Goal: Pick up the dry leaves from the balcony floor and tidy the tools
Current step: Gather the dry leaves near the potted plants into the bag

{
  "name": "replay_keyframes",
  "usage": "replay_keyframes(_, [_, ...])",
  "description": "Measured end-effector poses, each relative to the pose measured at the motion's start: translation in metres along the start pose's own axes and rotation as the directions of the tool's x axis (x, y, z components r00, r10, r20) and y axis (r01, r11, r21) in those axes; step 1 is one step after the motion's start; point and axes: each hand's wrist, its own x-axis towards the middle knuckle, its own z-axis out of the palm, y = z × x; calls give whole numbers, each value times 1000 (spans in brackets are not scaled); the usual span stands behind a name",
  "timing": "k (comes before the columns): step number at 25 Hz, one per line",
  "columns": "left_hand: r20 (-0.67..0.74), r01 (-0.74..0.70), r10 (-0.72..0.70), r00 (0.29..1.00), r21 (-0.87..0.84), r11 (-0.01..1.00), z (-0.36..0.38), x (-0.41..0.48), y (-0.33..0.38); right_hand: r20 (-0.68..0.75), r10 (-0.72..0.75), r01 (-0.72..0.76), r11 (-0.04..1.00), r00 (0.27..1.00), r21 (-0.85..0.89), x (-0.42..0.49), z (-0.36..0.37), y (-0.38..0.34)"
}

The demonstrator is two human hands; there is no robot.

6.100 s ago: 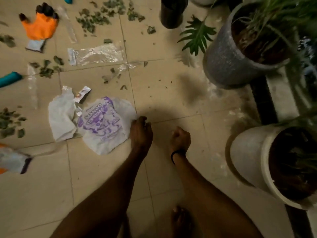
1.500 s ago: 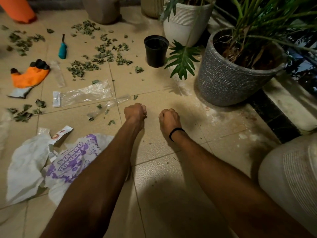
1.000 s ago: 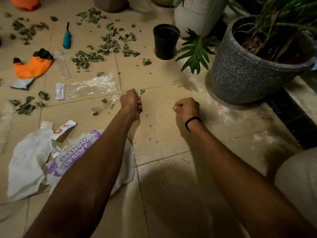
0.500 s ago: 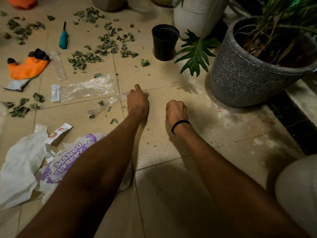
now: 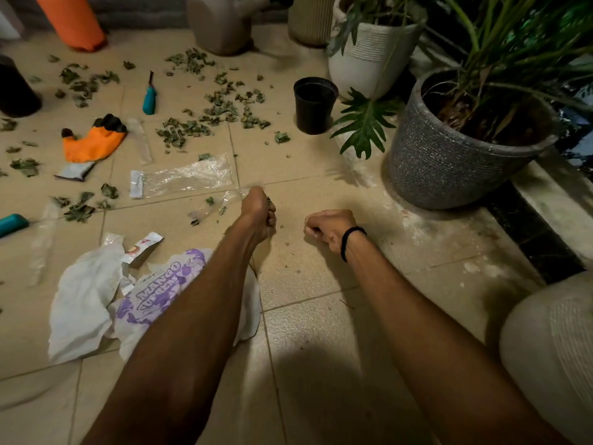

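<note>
Head view: two bare forearms reach out over the tiled balcony floor (image 5: 314,332) in dim light.
Grey pot (image 5: 449,168): upright at the right, holding soil and a long-leaved plant.
White ribbed pot (image 5: 369,56): behind the grey one, with a leafy plant; one lobed leaf hangs down beside the black pot.
Black pot (image 5: 315,104): small and upright, between the white ribbed pot and the leaf litter; its inside is too dark to read.
Clear bag (image 5: 186,178): flat on the floor just beyond the left hand, with one leaf at its far edge.
Printed bag (image 5: 154,300): white with purple lettering, crumpled, partly under the left forearm.
Dry leaves (image 5: 186,131): scattered in clusters over the far and left floor, thickest between the teal-handled tool and the black pot. A few scraps lie just left of the left hand.
Left hand (image 5: 258,208): fingers (image 5: 271,218) curled, with a green scrap showing at their edge — it seems to grip a bit of the dry leaves.
Right hand (image 5: 327,229): clenched in a fist, near the left hand but apart from it, with a black band (image 5: 345,244) on the wrist. Whatever it encloses is hidden.
Tools: the teal-handled tool (image 5: 149,97) lies among the far leaves, and the orange glove (image 5: 93,142) lies flat to its left — a second teal handle (image 5: 11,223) shows at the left edge.
</note>
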Motion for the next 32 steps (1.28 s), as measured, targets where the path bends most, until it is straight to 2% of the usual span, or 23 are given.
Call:
replay_keyframes(1, [47,81,-74,996,-191,978,-7,-9,1,27,-14,13,998,1000,59,-11,2,-7])
replay_keyframes(2, [85,131,-109,990,-308,942,-12,-16,-1,58,-37,31,994,998,109,-20,5,-15])
replay_keyframes(4, [121,171,-130,984,-448,877,-21,-33,-5,127,-94,74,986,988,152,-36,12,-33])
replay_keyframes(6, [160,189,-121,980,-531,826,-26,-45,-9,182,-165,155,985,969,71,-49,22,-49])
replay_keyframes(8, [179,200,-115,977,-593,780,-30,-53,-12,197,-225,255,956,954,-142,-61,34,-61])
replay_keyframes(10, [191,206,-107,976,-626,752,-31,-56,-13,191,-302,355,842,934,-406,-72,43,-68])
replay_keyframes(12, [207,222,-115,971,-628,746,-30,-57,-13,224,-353,417,718,908,-558,-78,50,-71])
replay_keyframes(16, [255,275,-150,955,-578,769,-30,-54,-12,258,-375,454,687,891,-567,-80,54,-69])
replay_keyframes(18, [275,309,-179,945,-560,768,-30,-55,-11,224,-434,482,691,873,-539,-77,51,-68])
replay_keyframes(21, [277,340,-220,935,-532,776,-34,-55,-6,145,-481,495,768,865,-405,-58,41,-62])
replay_keyframes(23, [284,331,-207,936,-513,792,-44,-50,-2,129,-504,505,743,854,-439,-42,33,-54])
replay_keyframes(26, [280,298,-169,945,-524,798,-63,-39,6,206,-484,491,590,850,-641,-15,26,-26])
replay_keyframes(27, [267,280,-155,951,-533,799,-70,-36,9,273,-451,497,513,850,-700,-7,27,-15])
replay_keyframes(30, [220,234,-130,967,-558,796,-83,-28,13,503,-320,573,181,803,-799,4,35,14])
replay_keyframes(32, [199,213,-116,973,-588,781,-82,-24,12,573,-310,618,65,758,-783,7,39,23])
